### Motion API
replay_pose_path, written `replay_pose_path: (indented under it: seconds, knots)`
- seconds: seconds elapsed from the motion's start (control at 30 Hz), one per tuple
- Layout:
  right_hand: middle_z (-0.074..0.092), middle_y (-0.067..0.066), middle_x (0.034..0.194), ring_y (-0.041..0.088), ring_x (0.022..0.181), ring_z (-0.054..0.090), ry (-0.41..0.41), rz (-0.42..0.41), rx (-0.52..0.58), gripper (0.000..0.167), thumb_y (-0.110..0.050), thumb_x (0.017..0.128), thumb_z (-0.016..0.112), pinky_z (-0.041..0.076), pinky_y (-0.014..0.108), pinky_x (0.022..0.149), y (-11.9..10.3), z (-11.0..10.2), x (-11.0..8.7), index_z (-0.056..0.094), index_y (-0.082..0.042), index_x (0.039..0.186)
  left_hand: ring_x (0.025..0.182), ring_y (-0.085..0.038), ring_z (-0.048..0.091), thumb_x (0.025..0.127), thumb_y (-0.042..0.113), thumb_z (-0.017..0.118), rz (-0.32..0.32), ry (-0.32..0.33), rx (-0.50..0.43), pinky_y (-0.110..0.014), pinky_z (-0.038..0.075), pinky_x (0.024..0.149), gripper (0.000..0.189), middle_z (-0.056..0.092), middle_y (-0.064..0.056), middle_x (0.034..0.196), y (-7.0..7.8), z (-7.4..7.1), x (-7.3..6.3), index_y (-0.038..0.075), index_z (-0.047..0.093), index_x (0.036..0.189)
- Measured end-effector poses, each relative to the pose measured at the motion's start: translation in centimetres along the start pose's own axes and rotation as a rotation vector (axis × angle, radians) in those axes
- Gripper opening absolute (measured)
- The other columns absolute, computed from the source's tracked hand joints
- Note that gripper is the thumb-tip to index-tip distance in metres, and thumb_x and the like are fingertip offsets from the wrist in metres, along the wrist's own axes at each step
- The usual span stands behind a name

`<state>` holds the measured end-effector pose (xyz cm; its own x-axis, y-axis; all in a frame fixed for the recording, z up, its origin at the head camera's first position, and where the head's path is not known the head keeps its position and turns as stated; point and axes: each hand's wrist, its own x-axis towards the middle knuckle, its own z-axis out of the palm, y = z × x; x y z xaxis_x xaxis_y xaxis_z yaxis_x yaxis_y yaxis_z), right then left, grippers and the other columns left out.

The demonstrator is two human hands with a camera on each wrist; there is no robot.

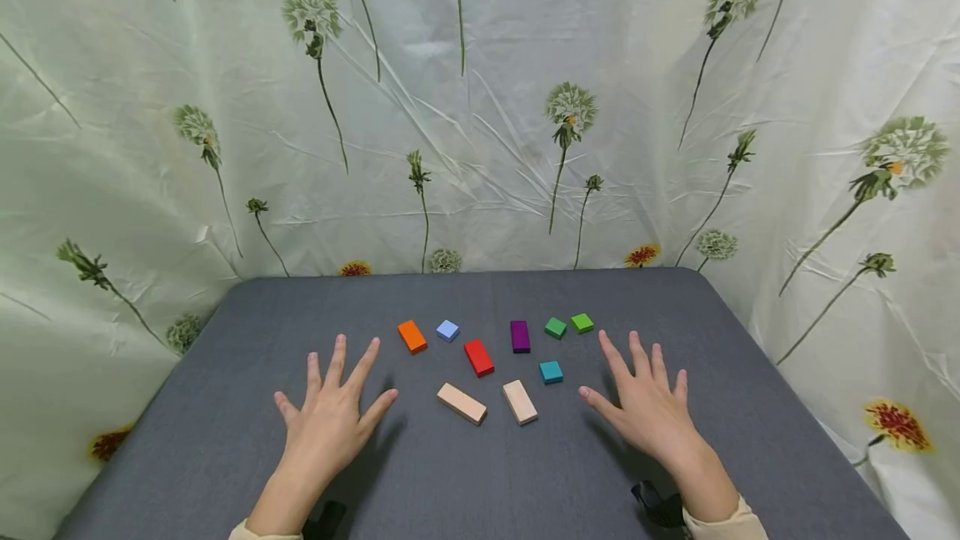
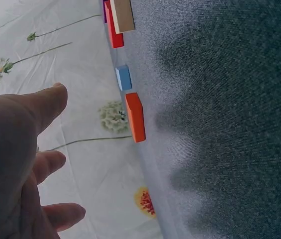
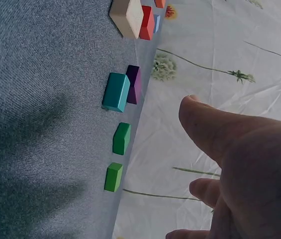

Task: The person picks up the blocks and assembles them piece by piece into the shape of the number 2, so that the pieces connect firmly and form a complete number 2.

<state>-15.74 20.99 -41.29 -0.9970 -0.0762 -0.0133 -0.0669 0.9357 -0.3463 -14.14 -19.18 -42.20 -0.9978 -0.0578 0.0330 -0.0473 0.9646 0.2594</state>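
Left hand (image 1: 324, 425): spread, empty; orange block (image 1: 412, 337) ahead-right.
Right hand (image 1: 654, 408): spread, empty; teal block (image 1: 551, 372) ahead-left.
Blocks (image 1: 478, 357): likely pre-grasp; you'd lower and pinch.

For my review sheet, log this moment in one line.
left hand: spread, empty | right hand: spread, empty | wooden blocks, coloured blocks: untouched on grey table

Nine blocks (image 1: 478, 357) on grey tabletop (image 1: 480, 482)

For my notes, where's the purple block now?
In the head view, the purple block lies just right of centre, between the red block and the darker green block.
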Motion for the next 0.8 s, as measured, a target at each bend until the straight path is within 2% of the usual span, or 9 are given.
replay_pose_path:
  seconds: [0.2,0.4,0.53,0.63,0.8]
  knots:
    - [0.014,0.036,0.174,0.069,0.156,0.011,-0.002,0.001,0.009,0.089,-0.057,0.102,0.067,0.009,0.091,0.112,-0.2,0.0,-0.2,0.025,-0.02,0.172,0.159,-0.062,0.016,0.102,0.061,0.065,0.024,0.022,0.005,-0.096,0.014,0.106,0.083,0.012,-0.02,0.179,0.1,-0.1,0.0,0.037,0.025,0.171]
    - [0.018,0.034,0.174,0.068,0.156,0.015,0.01,-0.019,0.01,0.086,-0.056,0.102,0.067,0.012,0.091,0.112,-0.4,0.1,-0.2,0.029,-0.02,0.171,0.158,-0.057,0.028,0.102,0.055,0.068,0.082,0.048,-0.016,-0.091,0.023,0.109,0.081,0.023,-0.022,0.177,0.2,-0.1,0.0,0.035,0.03,0.17]
    - [0.027,0.033,0.171,0.066,0.155,0.024,0.019,-0.031,-0.003,0.083,-0.056,0.102,0.068,0.018,0.089,0.113,-0.7,0.1,-0.2,0.035,-0.02,0.169,0.144,-0.055,0.052,0.101,0.049,0.073,0.131,0.063,-0.05,-0.082,0.041,0.103,0.077,0.04,-0.025,0.168,0.3,0.0,0.0,0.032,0.038,0.167]
    - [0.033,0.032,0.169,0.063,0.154,0.03,0.021,-0.032,0.003,0.08,-0.053,0.101,0.07,0.021,0.087,0.114,-1.1,0.2,-0.2,0.039,-0.019,0.167,0.125,-0.049,0.066,0.1,0.044,0.077,0.174,0.09,-0.077,-0.07,0.054,0.092,0.071,0.055,-0.024,0.155,0.2,0.3,0.1,0.029,0.047,0.163]
    - [0.046,0.029,0.163,0.058,0.147,0.044,0.05,-0.053,0.021,0.073,-0.048,0.1,0.074,0.029,0.084,0.112,-1.5,0.6,-0.5,0.048,-0.017,0.161,0.102,-0.031,0.073,0.096,0.038,0.082,0.219,0.104,-0.125,-0.054,0.06,0.076,0.062,0.068,-0.013,0.136,0.2,0.6,0.3,0.026,0.06,0.153]
